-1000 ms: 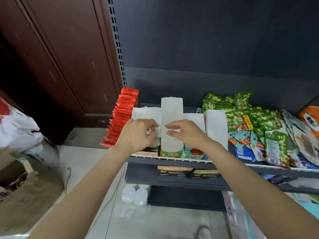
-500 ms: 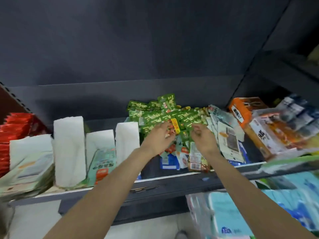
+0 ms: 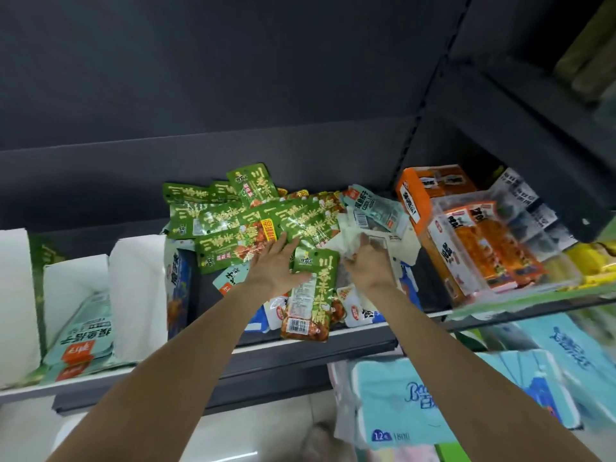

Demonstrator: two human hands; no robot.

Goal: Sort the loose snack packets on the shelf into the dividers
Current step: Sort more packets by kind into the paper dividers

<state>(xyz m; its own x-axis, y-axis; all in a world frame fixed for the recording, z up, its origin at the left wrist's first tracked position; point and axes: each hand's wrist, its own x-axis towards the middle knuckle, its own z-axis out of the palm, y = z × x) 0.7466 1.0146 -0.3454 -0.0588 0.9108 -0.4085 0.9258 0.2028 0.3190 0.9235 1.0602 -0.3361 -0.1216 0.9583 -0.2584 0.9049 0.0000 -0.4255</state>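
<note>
A heap of loose green snack packets (image 3: 233, 221) lies on the shelf (image 3: 300, 341), with pale and blue packets (image 3: 370, 208) mixed in. My left hand (image 3: 275, 265) rests flat on the green heap, fingers straight. One green packet (image 3: 313, 295) lies lengthwise between my hands, beside my left thumb. My right hand (image 3: 366, 261) curls its fingers into a crumpled pale packet (image 3: 350, 233) at the heap's right side. White dividers (image 3: 136, 288) stand at the left, with teal packets (image 3: 83, 331) stacked between them.
Orange boxed snacks in a clear tray (image 3: 480, 251) stand to the right of the heap. A blue packet (image 3: 178, 285) leans against the nearest divider. Tissue packs (image 3: 400, 405) fill the space below the shelf. A dark upper shelf (image 3: 533, 135) overhangs at the right.
My hands left the white dividers and moved right to the loose heap. The left hand now lies flat on the green packets; the right has closed on a pale packet.
</note>
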